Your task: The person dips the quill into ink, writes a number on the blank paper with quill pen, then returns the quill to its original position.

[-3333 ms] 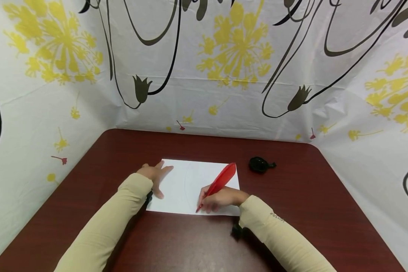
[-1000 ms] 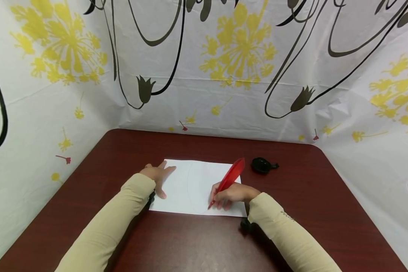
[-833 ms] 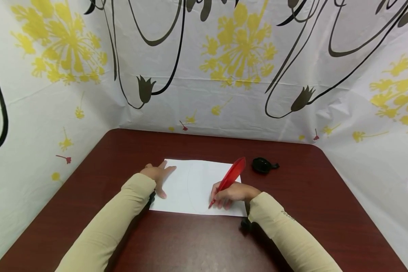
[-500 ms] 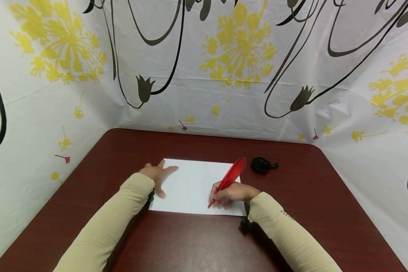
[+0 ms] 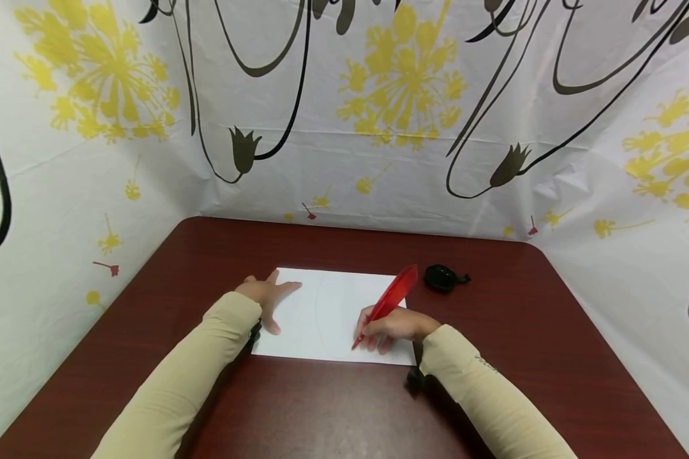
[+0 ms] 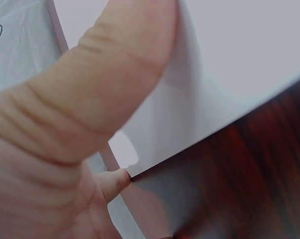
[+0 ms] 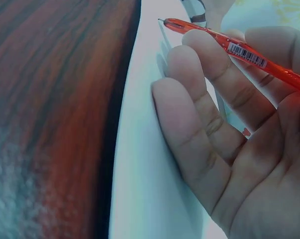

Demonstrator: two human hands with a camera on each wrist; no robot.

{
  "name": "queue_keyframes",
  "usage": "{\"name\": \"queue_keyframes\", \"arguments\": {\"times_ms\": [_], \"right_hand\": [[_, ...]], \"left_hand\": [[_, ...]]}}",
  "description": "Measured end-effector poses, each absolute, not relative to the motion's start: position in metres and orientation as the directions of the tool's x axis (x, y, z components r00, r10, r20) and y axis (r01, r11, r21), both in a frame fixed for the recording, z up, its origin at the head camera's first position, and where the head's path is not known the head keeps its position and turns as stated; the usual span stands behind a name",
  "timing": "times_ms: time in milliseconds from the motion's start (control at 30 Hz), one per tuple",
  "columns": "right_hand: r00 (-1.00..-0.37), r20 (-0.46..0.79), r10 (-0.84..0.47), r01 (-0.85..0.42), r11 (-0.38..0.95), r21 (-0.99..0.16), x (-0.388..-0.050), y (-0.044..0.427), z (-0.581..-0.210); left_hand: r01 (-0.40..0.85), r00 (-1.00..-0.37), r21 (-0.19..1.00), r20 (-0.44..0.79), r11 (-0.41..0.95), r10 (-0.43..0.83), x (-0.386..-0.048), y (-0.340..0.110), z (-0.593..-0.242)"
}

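Note:
A white sheet of paper [image 5: 304, 319] lies on the dark red table, with a faint curved line across it. My left hand [image 5: 266, 298] rests spread on the sheet's left edge; the left wrist view shows the thumb [image 6: 135, 45] against the paper [image 6: 239, 45]. My right hand [image 5: 393, 326] pinches a red pen with a feather-shaped top [image 5: 396, 290], its tip low on the sheet, right of the curved line. In the right wrist view the pen [image 7: 244, 54] has a barcode label, and my right hand [image 7: 239, 129] has its lower fingers along the paper.
A small black dish-like object with a short handle [image 5: 442, 278] stands on the table [image 5: 344, 408] behind and right of the paper. Behind the table hangs a white cloth [image 5: 321, 166] with yellow and dark plant patterns.
Compared with the earliest frame, my right hand and the pen have moved right across the sheet. Over the last second they have hardly shifted. My left hand stays at the paper's left edge.

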State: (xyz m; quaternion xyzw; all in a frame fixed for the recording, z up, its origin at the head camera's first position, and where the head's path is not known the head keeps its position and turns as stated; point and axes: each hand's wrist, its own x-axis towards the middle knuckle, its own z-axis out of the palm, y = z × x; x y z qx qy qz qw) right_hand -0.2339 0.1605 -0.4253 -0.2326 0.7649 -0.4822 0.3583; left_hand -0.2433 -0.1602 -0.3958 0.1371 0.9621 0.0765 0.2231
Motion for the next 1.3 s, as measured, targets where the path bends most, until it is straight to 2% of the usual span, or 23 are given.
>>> {"name": "queue_keyframes", "arguments": {"times_ms": [300, 700, 1300], "right_hand": [[-0.675, -0.324, -0.663, -0.014, 0.450, -0.893, -0.237, 0.163, -0.423], [-0.681, -0.353, -0.641, -0.024, 0.502, -0.865, -0.239, 0.159, -0.414], [-0.707, -0.361, -0.608, -0.035, 0.540, -0.841, -0.250, 0.155, -0.413]], "left_hand": [[0.224, -0.867, 0.207, -0.404, 0.952, 0.292, -0.243, -0.160, -0.397], [0.198, -0.868, 0.232, -0.410, 0.952, 0.280, -0.241, -0.159, -0.393], [0.241, -0.864, 0.196, -0.404, 0.951, 0.302, -0.241, -0.159, -0.395]]}}
